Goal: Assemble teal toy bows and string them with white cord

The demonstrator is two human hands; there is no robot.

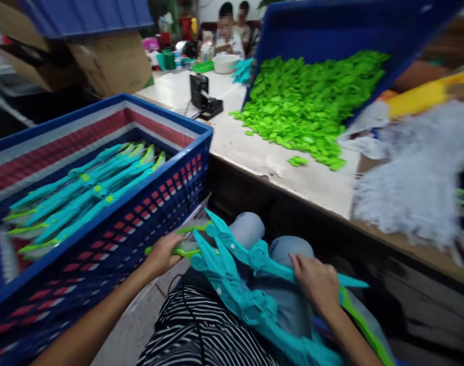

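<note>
Long, jointed turquoise plastic pieces [239, 300] over denim knees [291, 247], pointed tips, left hand [164, 256] fingers curled tight on their lime ends [188, 252], right hand [318, 282] clasping the far one, mesh-sided crate [159, 203] left, green ovals [300, 96] heaped far right.

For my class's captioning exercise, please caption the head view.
Left hand and right hand hold turquoise-and-green pieces beside a blue basket of similar ones, with green parts heaped nearby.
</note>
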